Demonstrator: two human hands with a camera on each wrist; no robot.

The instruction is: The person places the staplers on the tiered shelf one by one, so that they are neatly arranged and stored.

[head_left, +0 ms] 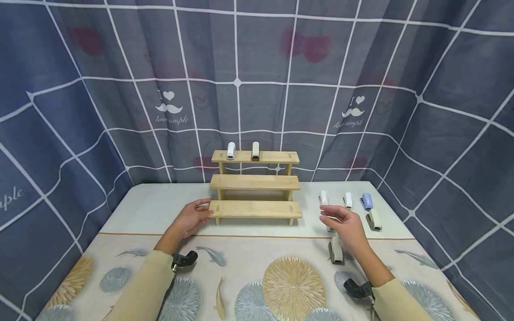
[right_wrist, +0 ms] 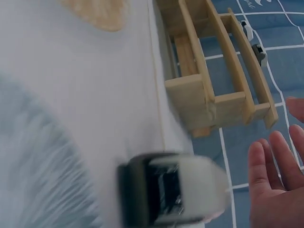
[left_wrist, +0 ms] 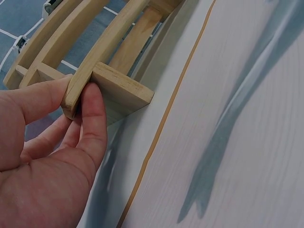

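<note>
A three-step wooden display stand (head_left: 254, 208) stands at the table's middle. My left hand (head_left: 194, 216) pinches the left end of its lowest board, thumb above and fingers under, as the left wrist view shows. On the top board sit a white mini stapler (head_left: 231, 150) and a beige mini stapler (head_left: 255, 150). My right hand (head_left: 344, 225) is at the right of the stand, fingers relaxed and holding nothing. Nearest below it lies a grey-beige stapler (head_left: 335, 250), blurred and large in the right wrist view. Another stapler is mostly hidden behind this hand.
Beyond my right hand lie two white staplers, one (head_left: 323, 197) left of the other (head_left: 347, 200). A blue stapler (head_left: 366, 201) and a beige stapler (head_left: 374, 220) lie farther right. A patterned cloth (head_left: 225, 285) covers the table front; a checked curtain (head_left: 257, 107) surrounds the table's back and sides.
</note>
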